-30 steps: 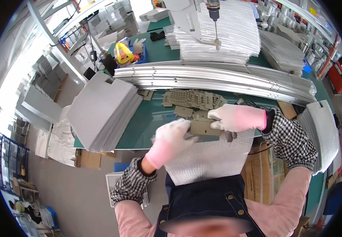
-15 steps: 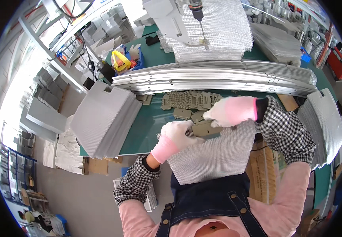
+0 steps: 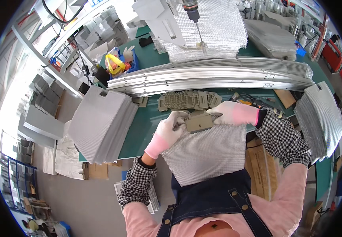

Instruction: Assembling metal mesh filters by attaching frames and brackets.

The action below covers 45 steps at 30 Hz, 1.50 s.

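Note:
A silvery mesh panel (image 3: 208, 156) lies slanted in front of me, its near edge against my apron. At its far edge sits a beige plastic clip piece (image 3: 199, 124) with a small slot in its face. My left hand (image 3: 170, 128), in a white and pink glove, has its fingers curled at the clip's left end. My gloved right hand (image 3: 232, 113) pinches the right end, thumb and fingers closed. The fingertips are partly hidden behind the clip. Beyond my hands, several like beige clips (image 3: 184, 100) lie in a row on the green table (image 3: 139, 134).
Stacks of mesh panels stand at the left (image 3: 99, 122) and right (image 3: 321, 118). Long metal rails (image 3: 210, 77) cross the table behind the clips. Screwdriver-like tools (image 3: 254, 100) lie beyond my right hand. A drill on a machine head (image 3: 192, 14) hangs over more mesh sheets.
The beige clip has turned more level at the panel's far edge. My right hand has drawn back from above it to its right end, uncovering the tools behind.

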### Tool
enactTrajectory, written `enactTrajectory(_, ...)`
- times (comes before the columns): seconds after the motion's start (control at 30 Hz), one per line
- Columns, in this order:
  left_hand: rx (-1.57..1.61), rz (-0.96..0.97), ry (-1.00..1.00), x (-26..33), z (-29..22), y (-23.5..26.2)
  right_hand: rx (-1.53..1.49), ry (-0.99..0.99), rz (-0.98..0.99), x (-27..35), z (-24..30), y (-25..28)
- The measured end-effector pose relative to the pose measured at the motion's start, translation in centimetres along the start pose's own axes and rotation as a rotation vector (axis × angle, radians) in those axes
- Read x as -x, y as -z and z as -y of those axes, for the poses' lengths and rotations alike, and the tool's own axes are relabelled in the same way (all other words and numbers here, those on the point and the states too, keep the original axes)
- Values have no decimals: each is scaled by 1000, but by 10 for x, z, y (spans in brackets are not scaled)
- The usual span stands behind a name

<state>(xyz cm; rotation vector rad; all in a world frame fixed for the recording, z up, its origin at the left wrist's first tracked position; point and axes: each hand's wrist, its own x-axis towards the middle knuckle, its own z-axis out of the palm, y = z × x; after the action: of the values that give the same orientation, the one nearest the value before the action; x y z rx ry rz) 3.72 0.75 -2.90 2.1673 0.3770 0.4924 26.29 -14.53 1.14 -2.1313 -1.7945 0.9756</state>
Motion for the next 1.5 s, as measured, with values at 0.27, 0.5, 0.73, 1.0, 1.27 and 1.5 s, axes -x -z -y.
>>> enactTrajectory(0.27, -191, 52, -95, -4, -8, 1, 4, 59, -17, 3, -8, 0)
enactTrajectory(0.5, -635, 506, -9, -39, -47, -16, 129, 92, -107, 13, 13, -3)
enactTrajectory(0.73, -686, 458, -269, -41, -27, -26, 54, 141, -182, 12, -10, -12)
enactTrajectory(1.0, 220, 48, 367, -2, 43, 44, 241, 34, -418, -20, -77, 21)
enactTrajectory(1.27, 849, -432, 441, 39, 127, -12, 544, -463, -699, -21, -224, 84)
enactTrajectory(1.5, 840, -508, 459, 32, 138, -38, 111, -57, -911, -4, -265, 86)
